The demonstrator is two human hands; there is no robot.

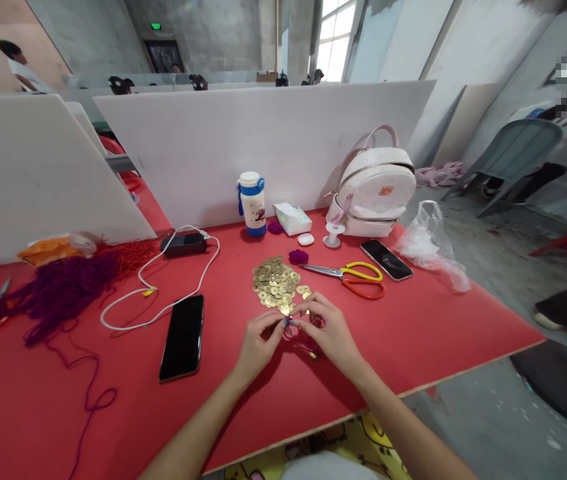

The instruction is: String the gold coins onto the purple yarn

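Observation:
My left hand (262,339) and my right hand (327,331) meet over the red table, fingertips pinched together on a thin purple cord (304,343). Part of the cord hangs in a loop below my right fingers, with a small gold piece (313,355) near its lower end. The exact spot where the fingers grip is mostly hidden. Just beyond my hands lies a pile of gold coins (276,283) with holes in their middles. A small purple yarn ball (298,257) sits behind the pile.
Scissors (348,275) and a phone (387,259) lie right; another phone (182,339) and a white cable (128,327) lie left. Behind stand a bottle (253,205), tissue pack (293,219), spool (333,236) and backpack (371,190). Purple yarn (71,287) heaps far left.

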